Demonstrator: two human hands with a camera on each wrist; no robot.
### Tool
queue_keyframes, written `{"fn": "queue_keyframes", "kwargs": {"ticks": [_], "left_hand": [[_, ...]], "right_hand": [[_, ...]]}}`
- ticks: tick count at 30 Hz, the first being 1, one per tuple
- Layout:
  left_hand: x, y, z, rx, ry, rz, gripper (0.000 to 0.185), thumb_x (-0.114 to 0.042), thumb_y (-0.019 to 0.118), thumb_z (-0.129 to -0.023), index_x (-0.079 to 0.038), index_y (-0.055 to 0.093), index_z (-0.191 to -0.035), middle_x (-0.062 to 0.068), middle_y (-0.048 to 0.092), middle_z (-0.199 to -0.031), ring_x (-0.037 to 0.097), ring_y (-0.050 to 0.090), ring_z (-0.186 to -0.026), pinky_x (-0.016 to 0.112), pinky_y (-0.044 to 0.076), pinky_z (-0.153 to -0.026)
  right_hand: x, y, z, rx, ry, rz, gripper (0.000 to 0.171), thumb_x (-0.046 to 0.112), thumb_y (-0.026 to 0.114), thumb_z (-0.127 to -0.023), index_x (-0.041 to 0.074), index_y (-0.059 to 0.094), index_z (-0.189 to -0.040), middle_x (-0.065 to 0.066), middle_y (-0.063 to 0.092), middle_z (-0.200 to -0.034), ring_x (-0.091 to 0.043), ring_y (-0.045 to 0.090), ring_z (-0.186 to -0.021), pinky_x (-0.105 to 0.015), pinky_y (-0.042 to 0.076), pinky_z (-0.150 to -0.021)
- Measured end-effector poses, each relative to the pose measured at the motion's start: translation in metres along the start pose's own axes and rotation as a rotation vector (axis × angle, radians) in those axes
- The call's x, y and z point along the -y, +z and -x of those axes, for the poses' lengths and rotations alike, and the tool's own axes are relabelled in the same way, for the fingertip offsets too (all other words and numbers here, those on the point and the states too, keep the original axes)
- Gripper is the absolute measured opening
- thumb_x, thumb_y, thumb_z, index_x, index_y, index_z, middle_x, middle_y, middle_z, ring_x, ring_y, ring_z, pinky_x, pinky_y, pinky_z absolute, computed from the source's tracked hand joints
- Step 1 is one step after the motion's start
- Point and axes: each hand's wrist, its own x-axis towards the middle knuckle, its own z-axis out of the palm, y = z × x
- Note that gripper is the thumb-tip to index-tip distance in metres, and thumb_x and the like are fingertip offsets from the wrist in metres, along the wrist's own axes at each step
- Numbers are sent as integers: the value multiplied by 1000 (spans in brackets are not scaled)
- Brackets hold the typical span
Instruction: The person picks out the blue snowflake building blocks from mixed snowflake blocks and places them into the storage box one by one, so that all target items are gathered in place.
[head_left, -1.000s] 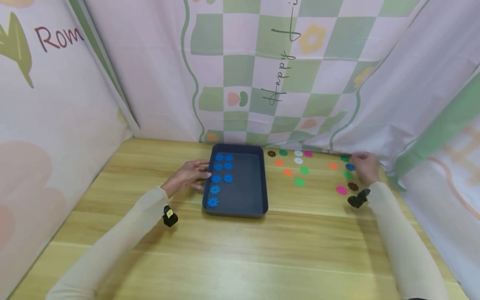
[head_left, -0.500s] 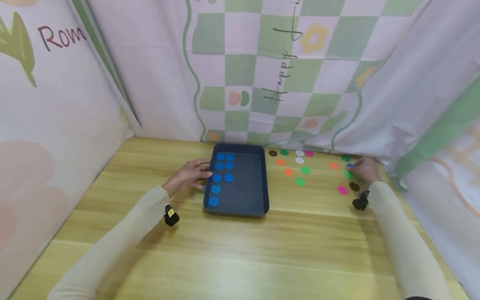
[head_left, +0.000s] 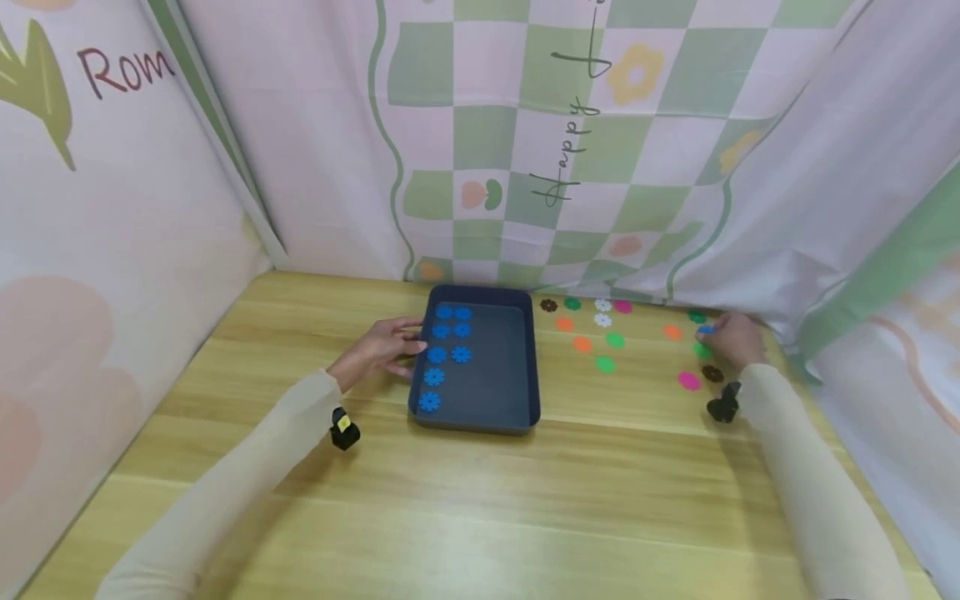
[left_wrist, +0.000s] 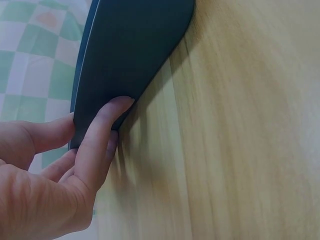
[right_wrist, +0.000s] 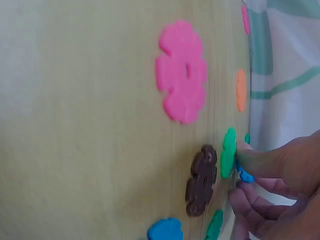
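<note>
The right hand pinches a small blue flower-shaped plastic disc at the table's far right, near the curtain. The left hand presses relaxed fingers against the dark blue rectangular tray, whose long axis runs away from the person.

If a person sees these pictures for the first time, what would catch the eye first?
Probably the dark blue tray mid-table, with blue flower discs lined along its left side, where the left hand touches its wall. To its right, scattered coloured discs; the right hand pinches a blue disc.
</note>
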Motion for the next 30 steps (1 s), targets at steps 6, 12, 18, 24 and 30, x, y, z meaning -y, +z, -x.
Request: {"fn": "queue_keyframes", "kwargs": {"ticks": [6,12,18,24,30], "left_hand": [[1,2,-2,-9,-16,14,64,-8,58,-108,-10,31,-165,24,33,-167,43,54,-138,38,67,-80],[1,2,-2,-14,-22,20,64,-7,58,-108,-11,31,-166,24,34,-167,43,58,-134,37,67,-80],[2,0,0,-7,-9,18,65,-7,57,-108,-10,29,-166,25,32,-167,43,58,-135,35,67,-78],[1,1,1,-6,-7,19,64,-7,57,-108,-9,29,-166,25,32,-167,43,59,-133,35,67,-79],[1,2,1,-9,-10,22,64,-7,57,-108,-9,29,-166,25,32,-167,43,58,-134,35,67,-78]], "right_hand": [[18,3,7,-59,1,-23,35,13,63,-100,-12,51,-121,-32,55,-113,-44,53,-99,-53,49,-80],[32,7,8,-136,-101,-27,25,4,60,-100,-15,57,-116,-38,60,-115,-47,58,-99,-50,54,-80],[65,10,18,-88,-202,-136,27,0,61,-98,-17,58,-120,-40,64,-115,-28,69,-87,-16,52,-66],[105,20,29,15,-254,-228,30,1,64,-100,-16,57,-124,-37,65,-118,-4,67,-79,-18,60,-72],[142,33,40,123,-309,-267,30,2,64,-102,-16,59,-125,-37,65,-119,-28,71,-94,-28,65,-81]]}}
